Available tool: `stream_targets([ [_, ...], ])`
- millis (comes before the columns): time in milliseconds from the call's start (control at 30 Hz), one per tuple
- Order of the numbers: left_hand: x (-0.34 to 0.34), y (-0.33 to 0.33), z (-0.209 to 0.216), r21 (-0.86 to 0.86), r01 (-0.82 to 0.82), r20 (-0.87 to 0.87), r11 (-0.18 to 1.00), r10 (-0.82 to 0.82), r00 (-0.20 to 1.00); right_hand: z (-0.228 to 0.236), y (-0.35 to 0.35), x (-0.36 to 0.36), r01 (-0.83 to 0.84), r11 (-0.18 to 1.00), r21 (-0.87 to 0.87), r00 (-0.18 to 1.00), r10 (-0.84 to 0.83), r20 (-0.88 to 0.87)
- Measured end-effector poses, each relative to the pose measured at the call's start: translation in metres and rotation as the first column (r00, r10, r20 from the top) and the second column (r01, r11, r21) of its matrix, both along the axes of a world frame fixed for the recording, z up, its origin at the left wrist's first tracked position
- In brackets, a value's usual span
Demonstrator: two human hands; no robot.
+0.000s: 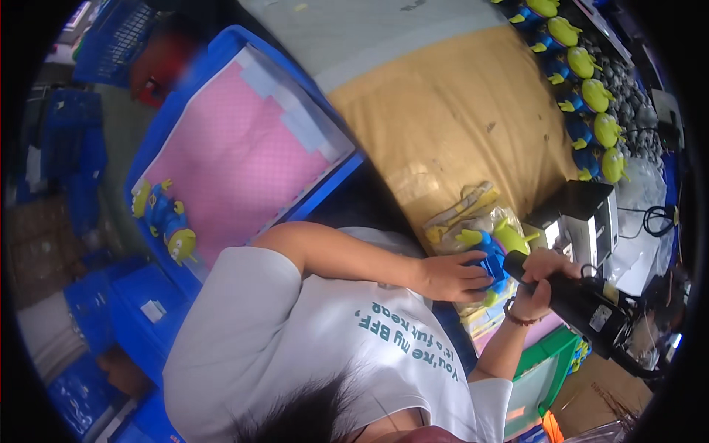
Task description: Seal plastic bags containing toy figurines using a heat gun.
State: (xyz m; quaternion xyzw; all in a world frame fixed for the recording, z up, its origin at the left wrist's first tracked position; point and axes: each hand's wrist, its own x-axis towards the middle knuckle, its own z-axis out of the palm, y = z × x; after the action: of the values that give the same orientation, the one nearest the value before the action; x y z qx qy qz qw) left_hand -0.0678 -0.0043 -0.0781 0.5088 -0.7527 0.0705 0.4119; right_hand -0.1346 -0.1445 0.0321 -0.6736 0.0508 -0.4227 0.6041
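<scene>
My left hand has its fingers closed round a toy figure with a blue body and a light green head and limbs. The figure lies tilted over the edge of the tan-covered table. Wrapped round a black heat gun is my right hand, at the figure's right. The gun's round nozzle points left at the blue body, very close to it; I cannot tell whether they touch. Under and behind the figure lie clear plastic and a yellow-striped wrap.
A blue crate lined with pink sheet stands at left, with a couple of similar figures in it. More figures stand in a row along the far right edge. A black-and-white box-shaped device, cables and a green tray are at right.
</scene>
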Motion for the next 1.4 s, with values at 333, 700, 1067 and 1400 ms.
stream_targets([
  [333, -0.001, 0.000, -0.004, 0.000, -0.004, -0.009, 1.000, 0.004, 1.000, 0.004, 0.000, 0.003, -0.124, 0.992, -0.012, 0.990, 0.125, 0.065],
  [700, -0.001, -0.004, 0.005, 0.084, 0.015, 0.044, 0.996, -0.019, 0.999, -0.010, -0.010, -0.020, -0.091, 0.993, 0.082, 0.990, 0.099, -0.101],
  [1067, -0.008, -0.006, 0.011, 0.072, -0.027, 0.048, 0.997, 0.023, 0.999, 0.083, -0.086, -0.061, 0.550, 0.835, 0.017, 0.832, -0.550, 0.077],
  [1400, -0.008, -0.007, 0.010, 0.044, -0.028, 0.059, 0.999, 0.025, 0.998, 0.053, -0.130, -0.045, 0.506, 0.850, 0.145, 0.852, -0.467, -0.238],
])
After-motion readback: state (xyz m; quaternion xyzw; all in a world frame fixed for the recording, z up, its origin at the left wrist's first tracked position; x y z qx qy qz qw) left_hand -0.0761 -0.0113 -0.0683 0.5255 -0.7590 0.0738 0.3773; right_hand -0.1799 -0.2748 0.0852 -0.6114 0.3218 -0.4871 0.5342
